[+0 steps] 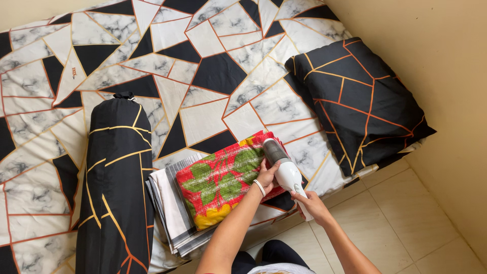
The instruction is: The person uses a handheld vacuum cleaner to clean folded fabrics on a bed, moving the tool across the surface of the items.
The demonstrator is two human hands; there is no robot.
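Head view: right hand (313,205) grips the white handheld vacuum (284,167) by its handle, left hand (267,175) lies open on the folded floral cloth (220,180) at the bed's (203,66) near edge; best to press the cloth flat and move the nozzle slowly.

You have a bed (213,76) under a geometric sheet of black, grey-marbled and white panels with orange lines. A black bolster (116,187) lies at its left, a matching black pillow (355,101) at its right, beside a beige wall (441,66) and a tiled floor (395,228).
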